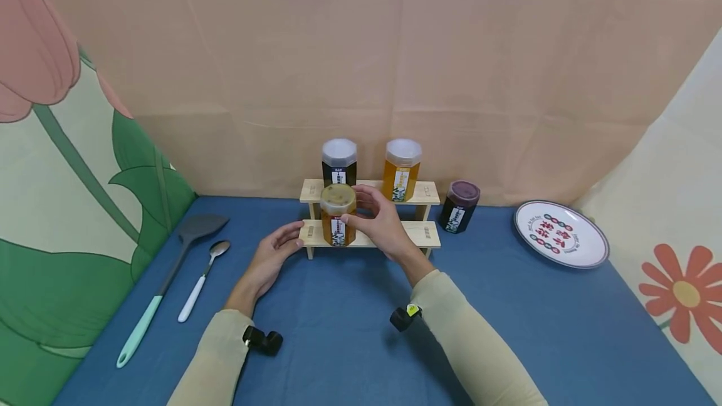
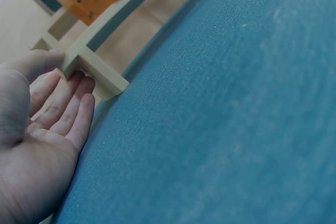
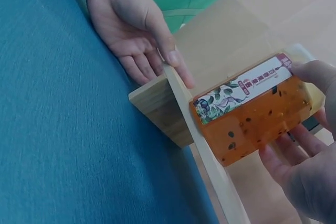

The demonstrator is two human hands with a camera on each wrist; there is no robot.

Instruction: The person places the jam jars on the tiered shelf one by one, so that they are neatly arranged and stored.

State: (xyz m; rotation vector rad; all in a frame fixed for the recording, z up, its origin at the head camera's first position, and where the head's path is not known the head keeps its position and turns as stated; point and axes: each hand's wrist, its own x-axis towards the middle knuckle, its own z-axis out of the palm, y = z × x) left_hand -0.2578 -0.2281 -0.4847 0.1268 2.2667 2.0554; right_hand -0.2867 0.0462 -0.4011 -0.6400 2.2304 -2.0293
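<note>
In the head view my right hand [image 1: 381, 221] grips an amber jar [image 1: 338, 230] with a yellowish lid, thumb on one side and fingers behind. The jar stands upright on the front step at the left of a two-step wooden rack [image 1: 389, 234]. Dark seeds show inside the jar [image 3: 252, 121] in the right wrist view. My left hand [image 1: 272, 259] holds the left end of the lower step; in the left wrist view its thumb lies on top of the board [image 2: 79, 51] and the fingers curl below. On the upper step stand a dark jar [image 1: 339, 161] and a golden jar [image 1: 402, 171].
A dark purple jar [image 1: 459, 207] stands right of the rack on the blue cloth [image 1: 338, 331]. Farther right lies a white plate [image 1: 561, 235] with red print. At the left lie a spatula [image 1: 163, 287] and a spoon [image 1: 202, 284]. A beige backdrop [image 1: 282, 67] rises behind.
</note>
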